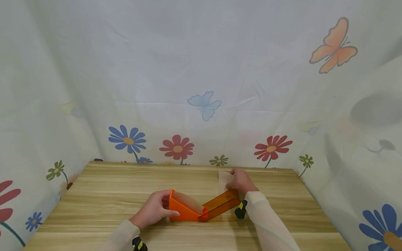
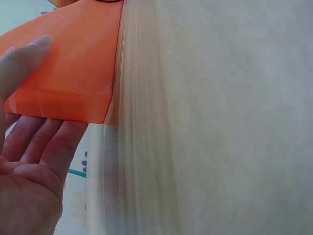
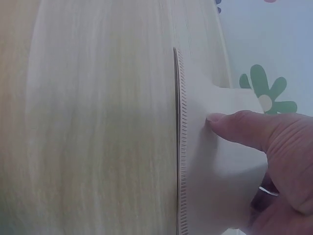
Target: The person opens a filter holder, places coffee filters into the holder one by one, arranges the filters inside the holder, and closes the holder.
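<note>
An orange box rests on the wooden table, its see-through amber lid swung out to the right. Pale tan material shows inside the box. My left hand grips the box's left end; in the left wrist view, the thumb of the left hand lies on the orange side and the fingers are beneath. Behind the lid, my right hand pinches a pale paper piece. The right wrist view shows the right thumb and hand on that paper, which has a crimped edge.
The wood-grain table extends around both hands. A white curtain printed with flowers and butterflies hangs behind the table and along its sides. Black wrist devices with yellow marks sit at both cuffs.
</note>
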Demonstrator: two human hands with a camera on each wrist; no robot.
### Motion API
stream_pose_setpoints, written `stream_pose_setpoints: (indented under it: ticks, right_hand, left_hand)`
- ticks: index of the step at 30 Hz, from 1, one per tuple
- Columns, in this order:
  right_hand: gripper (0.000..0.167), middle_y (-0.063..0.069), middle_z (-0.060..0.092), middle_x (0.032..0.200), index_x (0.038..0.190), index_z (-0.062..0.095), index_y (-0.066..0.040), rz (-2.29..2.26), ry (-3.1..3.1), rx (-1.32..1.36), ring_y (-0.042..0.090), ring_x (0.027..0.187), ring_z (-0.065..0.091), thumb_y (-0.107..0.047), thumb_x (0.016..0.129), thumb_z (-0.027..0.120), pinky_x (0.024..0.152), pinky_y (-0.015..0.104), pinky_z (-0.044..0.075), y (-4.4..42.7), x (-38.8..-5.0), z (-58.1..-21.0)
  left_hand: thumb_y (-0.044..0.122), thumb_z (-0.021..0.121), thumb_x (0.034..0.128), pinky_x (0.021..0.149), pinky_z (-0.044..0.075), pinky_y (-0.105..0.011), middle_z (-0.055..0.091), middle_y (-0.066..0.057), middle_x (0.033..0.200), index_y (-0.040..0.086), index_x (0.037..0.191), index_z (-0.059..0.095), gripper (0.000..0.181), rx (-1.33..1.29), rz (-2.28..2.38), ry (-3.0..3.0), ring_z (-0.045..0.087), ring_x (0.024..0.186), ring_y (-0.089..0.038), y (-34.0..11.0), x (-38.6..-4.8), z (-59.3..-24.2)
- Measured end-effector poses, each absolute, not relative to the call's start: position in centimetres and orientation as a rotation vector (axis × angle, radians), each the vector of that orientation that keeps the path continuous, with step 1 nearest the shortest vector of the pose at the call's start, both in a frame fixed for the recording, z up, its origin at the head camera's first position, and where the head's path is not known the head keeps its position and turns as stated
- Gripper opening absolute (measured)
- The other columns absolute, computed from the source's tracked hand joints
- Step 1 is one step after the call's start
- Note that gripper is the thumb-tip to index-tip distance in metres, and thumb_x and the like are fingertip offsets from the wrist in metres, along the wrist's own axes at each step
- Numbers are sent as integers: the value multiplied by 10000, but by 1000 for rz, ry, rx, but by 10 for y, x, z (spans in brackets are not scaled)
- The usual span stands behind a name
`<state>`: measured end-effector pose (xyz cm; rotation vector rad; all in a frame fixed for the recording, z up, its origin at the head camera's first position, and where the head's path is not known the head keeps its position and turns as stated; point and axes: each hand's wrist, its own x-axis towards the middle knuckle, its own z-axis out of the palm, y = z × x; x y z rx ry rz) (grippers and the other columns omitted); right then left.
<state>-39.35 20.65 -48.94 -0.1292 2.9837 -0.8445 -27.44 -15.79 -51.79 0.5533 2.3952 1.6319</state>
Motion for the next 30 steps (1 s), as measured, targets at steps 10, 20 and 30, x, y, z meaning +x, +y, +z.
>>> stream_pose_setpoints:
  ticks: [10,20,30]
  right_hand:
    - [410,89,664,928,1006,671,-36,-834,3010,-164,246,807,561,-155,709,927,737,372,540,210,-399,-496]
    - [159,2,582,650,705,693,-103,-854,3013,-277,186,635,508,-137,725,848,553,275,409,214,-399,-500]
    - [208,-5,570,660,732,702,-122,-877,2918,-250,192,649,521,-245,803,854,555,289,418,226,-407,-505]
  left_hand:
    - [456,885,766,887,605,-283,738,13,1168,201,1268,671,602,557,1641,2386,703,982,-185,-158,-275,-517]
    - [470,885,759,885,607,-291,736,17,1164,204,1266,670,612,552,1628,2396,698,981,-180,-158,-276,-519]
    - [458,888,761,891,610,-308,731,8,1177,193,1276,664,621,538,1632,2395,699,987,-180,-158,-275,-518]
